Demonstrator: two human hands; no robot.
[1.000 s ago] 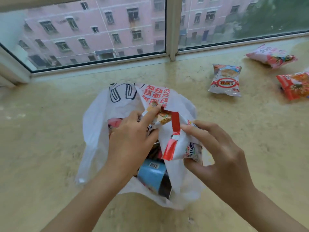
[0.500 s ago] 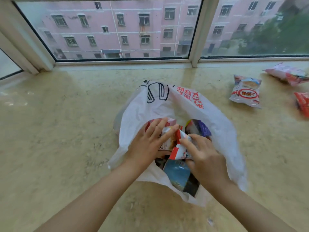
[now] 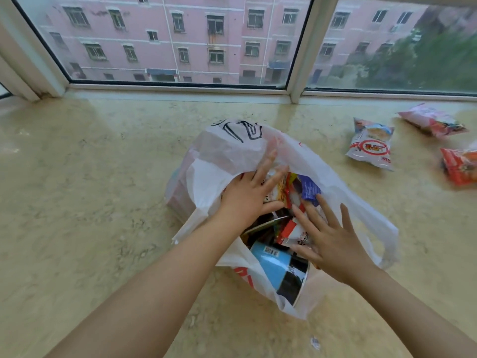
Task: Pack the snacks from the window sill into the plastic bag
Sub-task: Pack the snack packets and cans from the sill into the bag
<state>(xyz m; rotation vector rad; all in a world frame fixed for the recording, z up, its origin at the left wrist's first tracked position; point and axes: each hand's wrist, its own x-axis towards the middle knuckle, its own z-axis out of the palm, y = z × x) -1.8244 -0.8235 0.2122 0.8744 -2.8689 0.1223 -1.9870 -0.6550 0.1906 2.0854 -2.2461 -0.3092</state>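
Note:
A white plastic bag (image 3: 227, 153) with black and red print lies open on the marble window sill (image 3: 90, 202). Inside it are several snack packets and a blue-and-black cup (image 3: 277, 270). My left hand (image 3: 247, 195) reaches into the bag's mouth with straight fingers lying on the packets under the upper flap. My right hand (image 3: 327, 236) lies flat with spread fingers on a red-and-white packet (image 3: 290, 229) in the bag. To the right on the sill lie a white-and-red packet (image 3: 370, 146), a pink packet (image 3: 433, 121) and a red packet (image 3: 460, 167).
The window frame (image 3: 180, 91) runs along the back of the sill, with a white post (image 3: 300, 73) between panes. A small scrap (image 3: 315, 342) lies on the sill near the front.
The red-and-white packet went from above the bag down into it. My right hand has let go of it and now lies flat on it. My left hand reached deeper under the flap.

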